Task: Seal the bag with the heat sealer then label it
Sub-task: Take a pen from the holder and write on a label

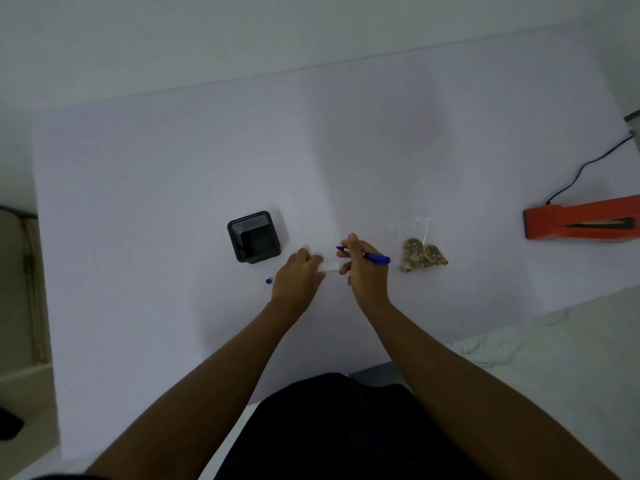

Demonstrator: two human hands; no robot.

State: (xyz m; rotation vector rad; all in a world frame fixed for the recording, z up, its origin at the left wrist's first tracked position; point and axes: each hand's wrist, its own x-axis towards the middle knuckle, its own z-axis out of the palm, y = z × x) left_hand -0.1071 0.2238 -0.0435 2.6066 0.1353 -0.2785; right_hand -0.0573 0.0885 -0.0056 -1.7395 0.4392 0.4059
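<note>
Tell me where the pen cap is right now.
The pen cap lies on the table, just left of the left hand, below the black holder.

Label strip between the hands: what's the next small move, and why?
Probably lower the pen tip onto the label and write. The right hand holds the pen uncapped, its cap lies aside, the left hand pins the label, and the bag lies unlabelled.
</note>
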